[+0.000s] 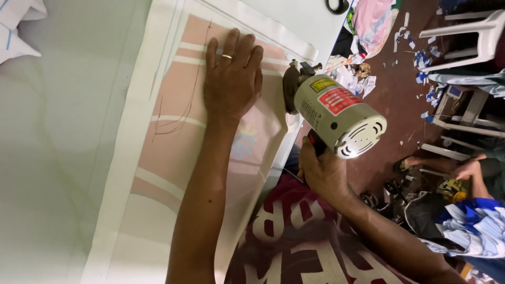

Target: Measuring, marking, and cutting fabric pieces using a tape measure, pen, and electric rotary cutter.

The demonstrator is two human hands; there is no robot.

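My left hand (pixel 233 79) lies flat, fingers spread, on a stack of pale pink fabric with cream stripes (pixel 168 158) spread over a white table (pixel 58 131). A gold ring is on one finger. Curved pencil lines are drawn on the cloth just left of that hand. My right hand (pixel 322 173) grips the dark handle of an electric fabric cutter (pixel 336 113), a silver cylindrical motor with red and yellow labels. It stands at the fabric's right edge, close beside my left hand. Its blade is hidden behind the motor housing.
Black scissors (pixel 336 5) lie at the table's far end. Right of the table, fabric scraps (pixel 426 58) litter a dark red floor, with white plastic chairs (pixel 468 37). Another person's legs and feet (pixel 463 168) rest there beside a blue and white cloth pile (pixel 473 226).
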